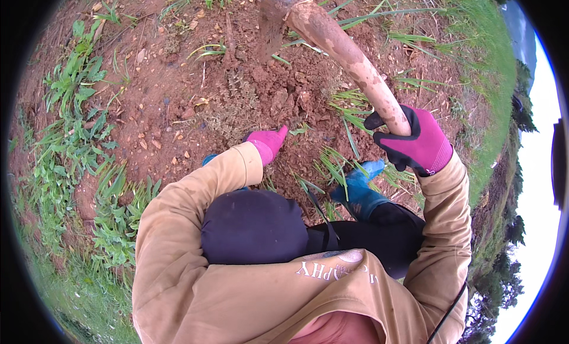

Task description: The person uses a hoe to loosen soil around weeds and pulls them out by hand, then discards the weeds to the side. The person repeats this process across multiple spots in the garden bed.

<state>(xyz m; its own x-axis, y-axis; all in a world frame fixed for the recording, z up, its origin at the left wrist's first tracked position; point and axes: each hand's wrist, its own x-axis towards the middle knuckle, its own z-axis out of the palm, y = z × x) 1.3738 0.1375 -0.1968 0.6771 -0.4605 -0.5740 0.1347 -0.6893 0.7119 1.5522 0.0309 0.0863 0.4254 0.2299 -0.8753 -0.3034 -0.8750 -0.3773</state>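
Observation:
My right hand (415, 137), in a pink and black glove, grips the lower end of a mud-smeared wooden handle (355, 63). The handle slants up to the muddy metal head of a hoe (273, 21), whose blade points down over the reddish soil. My left hand (269, 144), in a matching glove, is low at the loosened clods (284, 92), beside a small green weed (301, 129). Its palm and most of its fingers are hidden, so whether it holds anything does not show.
My blue rubber boot (362, 184) stands among grass-like clumps (331, 168) below the handle. Leafy weeds (80, 90) grow along the left. A grassy strip (493, 77) runs down the right, with trees (498, 277) beyond. Small stones and dry plant bits lie on the soil.

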